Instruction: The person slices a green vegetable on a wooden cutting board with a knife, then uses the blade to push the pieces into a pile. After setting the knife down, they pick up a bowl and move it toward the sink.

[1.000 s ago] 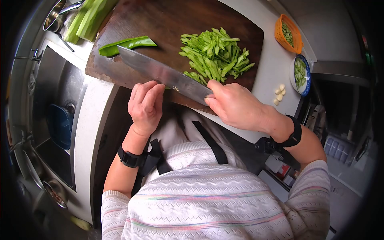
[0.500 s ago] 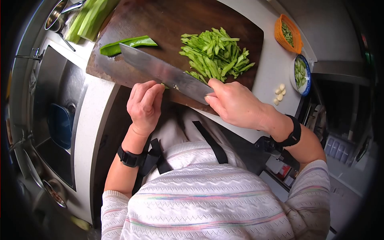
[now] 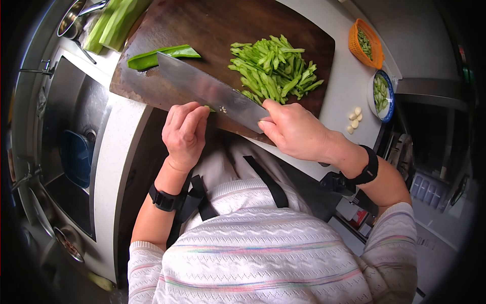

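Note:
My right hand [image 3: 298, 129] is wrapped round the handle of a broad kitchen knife [image 3: 210, 91], its blade slanting up to the left over the wooden cutting board [image 3: 212, 25]. At the board's near edge, my left hand [image 3: 185, 134] has its fingers pinched together on a small green vegetable piece [image 3: 211, 109], mostly hidden by the fingers. Tiny pale bits cling to the blade. Past the knife tip lies a longer green vegetable piece [image 3: 164, 55]. A heap of sliced green strips [image 3: 273, 68] covers the board's right part, beyond my right hand.
Right of the board stand an orange basket [image 3: 356, 48] and a blue-rimmed bowl [image 3: 390, 109], both holding cut greens, with several garlic cloves [image 3: 354, 120] nearby. Long green vegetables [image 3: 119, 25] and a metal pot [image 3: 66, 28] sit at upper left. The sink [image 3: 55, 157] is on the left.
The knife tip has shifted slightly up and to the right. Both hands stay in nearly the same place, and the heap of strips looks unchanged.

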A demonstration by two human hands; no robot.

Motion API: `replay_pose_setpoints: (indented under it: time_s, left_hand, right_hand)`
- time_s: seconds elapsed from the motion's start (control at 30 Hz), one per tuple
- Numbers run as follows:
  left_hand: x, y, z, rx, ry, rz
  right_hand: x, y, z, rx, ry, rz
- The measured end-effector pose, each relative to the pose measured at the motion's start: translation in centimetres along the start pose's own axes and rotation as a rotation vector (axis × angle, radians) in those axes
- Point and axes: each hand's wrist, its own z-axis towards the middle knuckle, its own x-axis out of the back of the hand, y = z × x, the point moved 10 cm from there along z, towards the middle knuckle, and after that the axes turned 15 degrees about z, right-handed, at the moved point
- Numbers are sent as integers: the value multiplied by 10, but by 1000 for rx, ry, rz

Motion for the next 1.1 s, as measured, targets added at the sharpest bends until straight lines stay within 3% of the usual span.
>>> replay_pose_setpoints:
  time_s: [0.83, 1.1]
  left_hand:
    - [0, 0, 0, -15, -6, 0]
    - [1, 1, 10, -5, -98, -13]
  right_hand:
    - [3, 7, -18, 31, 10, -47]
    - [28, 19, -59, -42, 186, -193]
